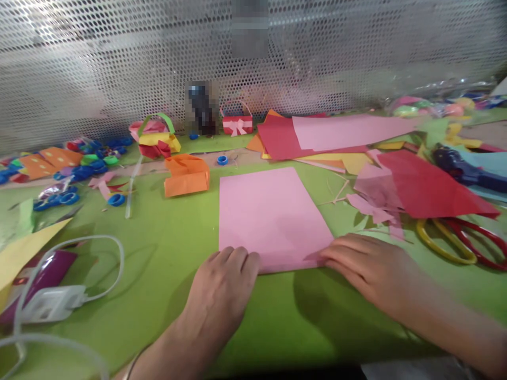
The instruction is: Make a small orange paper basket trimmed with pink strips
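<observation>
A pink sheet of paper [273, 216] lies flat on the green table [174, 258] in front of me. My left hand [222, 285] rests on the sheet's near left corner, fingers curled down and pressing on the edge. My right hand [368, 264] lies flat at the near right corner, fingers stretched out and pressing the paper's edge. Neither hand lifts the sheet.
Scissors with yellow and red handles [459, 240] lie at the right beside red paper [428, 187] and pink scraps. Coloured sheets [317, 134] are stacked behind. An orange folded box [186, 175], paper baskets [156, 137], blue bottle caps [85, 169] and a white charger with cable [51, 303] sit left.
</observation>
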Available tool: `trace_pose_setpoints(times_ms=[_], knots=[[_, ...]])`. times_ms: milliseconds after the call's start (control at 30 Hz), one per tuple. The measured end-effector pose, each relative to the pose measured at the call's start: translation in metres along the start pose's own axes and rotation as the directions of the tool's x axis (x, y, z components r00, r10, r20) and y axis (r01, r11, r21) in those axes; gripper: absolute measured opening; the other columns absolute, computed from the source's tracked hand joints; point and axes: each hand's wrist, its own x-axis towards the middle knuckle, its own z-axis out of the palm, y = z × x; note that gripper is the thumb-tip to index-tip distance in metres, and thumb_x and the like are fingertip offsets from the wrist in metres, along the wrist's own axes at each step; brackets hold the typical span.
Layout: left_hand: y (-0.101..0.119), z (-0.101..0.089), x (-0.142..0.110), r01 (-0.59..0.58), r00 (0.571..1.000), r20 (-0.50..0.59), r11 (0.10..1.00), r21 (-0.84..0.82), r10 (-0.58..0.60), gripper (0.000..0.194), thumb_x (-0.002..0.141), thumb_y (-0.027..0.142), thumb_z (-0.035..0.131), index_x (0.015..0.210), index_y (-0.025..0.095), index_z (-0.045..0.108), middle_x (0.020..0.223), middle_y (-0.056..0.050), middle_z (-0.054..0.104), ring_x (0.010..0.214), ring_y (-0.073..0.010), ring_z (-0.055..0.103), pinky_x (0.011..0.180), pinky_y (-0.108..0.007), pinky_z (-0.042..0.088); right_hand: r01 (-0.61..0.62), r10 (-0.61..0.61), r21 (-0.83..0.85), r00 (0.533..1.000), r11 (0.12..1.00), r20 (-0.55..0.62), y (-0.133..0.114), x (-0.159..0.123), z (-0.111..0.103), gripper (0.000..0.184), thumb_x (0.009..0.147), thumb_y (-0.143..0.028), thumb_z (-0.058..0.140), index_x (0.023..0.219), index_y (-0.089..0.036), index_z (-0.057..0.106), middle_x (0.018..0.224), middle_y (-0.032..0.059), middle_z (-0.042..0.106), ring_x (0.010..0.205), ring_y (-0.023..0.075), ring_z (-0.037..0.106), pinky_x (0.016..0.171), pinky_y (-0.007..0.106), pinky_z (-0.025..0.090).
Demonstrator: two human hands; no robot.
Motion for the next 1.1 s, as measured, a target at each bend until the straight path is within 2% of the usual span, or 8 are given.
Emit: trace_pose_setpoints(times_ms=[133, 267, 400, 500, 600, 800, 1000, 1100], knots=[[-0.017, 0.007, 0.003, -0.008, 1.000, 0.011, 0.988, -0.154, 0.010, 0.019, 0.093, 0.016, 0.049, 0.076, 0.016, 0.056, 0.067, 0.001, 0.058, 0.058, -0.0131, 0.055, 0.049, -0.023, 0.041, -0.109, 0.106, 0.016, 0.985, 0.994, 0.133, 0.007, 0.011, -0.003, 0.021, 0.094, -0.022, 0.045, 0.082, -0.019, 0.062, 0.075, 0.0031, 0.067, 0.063, 0.0175, 0.064, 0.054, 0.028, 0.048], [-0.029, 0.009, 0.008, 0.016, 0.998, 0.067, 0.983, -0.182, -0.004, 0.024, 0.094, 0.033, 0.051, 0.077, 0.016, 0.055, 0.070, 0.001, 0.059, 0.059, -0.0117, 0.056, 0.051, -0.022, 0.041, -0.132, 0.126, 0.018, 0.971, 0.991, 0.202, 0.010, 0.014, -0.003, 0.018, 0.092, -0.021, 0.048, 0.076, -0.020, 0.056, 0.071, 0.0016, 0.064, 0.062, 0.0165, 0.062, 0.053, 0.026, 0.045], [-0.029, 0.008, 0.008, 0.011, 0.997, 0.078, 0.988, -0.156, 0.001, 0.016, 0.091, 0.024, 0.056, 0.077, 0.016, 0.055, 0.071, 0.001, 0.058, 0.058, -0.0114, 0.053, 0.049, -0.022, 0.038, -0.145, 0.142, 0.008, 0.974, 0.989, 0.179, 0.009, 0.010, -0.003, 0.017, 0.092, -0.021, 0.047, 0.076, -0.020, 0.053, 0.073, 0.0026, 0.061, 0.061, 0.0166, 0.059, 0.052, 0.027, 0.043], [-0.025, 0.008, 0.006, -0.096, 0.995, -0.006, 0.992, -0.077, 0.096, 0.009, 0.092, 0.017, 0.052, 0.090, 0.020, 0.060, 0.077, 0.000, 0.058, 0.066, -0.0144, 0.053, 0.053, -0.024, 0.037, -0.106, 0.110, -0.044, 0.989, 0.993, 0.100, 0.000, 0.008, -0.002, 0.021, 0.093, -0.015, 0.042, 0.081, -0.019, 0.059, 0.081, 0.0061, 0.061, 0.072, 0.0194, 0.058, 0.060, 0.030, 0.043], [-0.021, 0.007, 0.007, -0.224, 0.970, -0.105, 0.974, -0.020, 0.221, 0.020, 0.097, 0.020, 0.045, 0.108, 0.026, 0.060, 0.079, 0.001, 0.060, 0.074, -0.0167, 0.053, 0.061, -0.029, 0.038, -0.013, 0.016, -0.095, 0.999, 0.995, 0.032, -0.019, 0.009, 0.003, 0.026, 0.093, -0.011, 0.041, 0.094, -0.021, 0.065, 0.085, 0.0056, 0.061, 0.078, 0.0193, 0.057, 0.066, 0.030, 0.043], [-0.004, 0.001, 0.009, -0.299, 0.946, -0.109, 0.952, 0.064, 0.304, 0.024, 0.097, 0.011, 0.037, 0.097, 0.013, 0.061, 0.070, 0.000, 0.057, 0.064, -0.0169, 0.050, 0.055, -0.032, 0.037, 0.152, -0.144, -0.126, 0.987, 0.980, 0.075, -0.044, 0.016, 0.014, 0.022, 0.094, -0.015, 0.044, 0.099, -0.019, 0.065, 0.081, 0.0041, 0.061, 0.073, 0.0197, 0.056, 0.065, 0.035, 0.046], [0.001, 0.006, -0.004, -0.238, 0.969, -0.052, 0.969, 0.071, 0.242, 0.033, 0.088, -0.002, 0.034, 0.112, 0.008, 0.055, 0.086, -0.006, 0.065, 0.073, -0.0181, 0.058, 0.058, -0.031, 0.047, 0.080, -0.096, -0.306, 0.995, 0.949, -0.036, -0.023, -0.010, -0.002, 0.037, 0.093, -0.005, 0.032, 0.097, -0.012, 0.068, 0.089, 0.0108, 0.067, 0.079, 0.0212, 0.058, 0.068, 0.037, 0.050], [-0.001, 0.007, -0.007, -0.278, 0.960, -0.010, 0.958, 0.067, 0.279, 0.044, 0.081, -0.006, 0.034, 0.120, 0.007, 0.052, 0.094, -0.008, 0.068, 0.075, -0.0172, 0.059, 0.061, -0.030, 0.051, 0.006, -0.041, -0.401, 0.996, 0.916, -0.079, -0.011, -0.028, -0.012, 0.042, 0.089, -0.002, 0.028, 0.095, -0.011, 0.069, 0.083, 0.0126, 0.067, 0.076, 0.0244, 0.059, 0.061, 0.039, 0.050]])
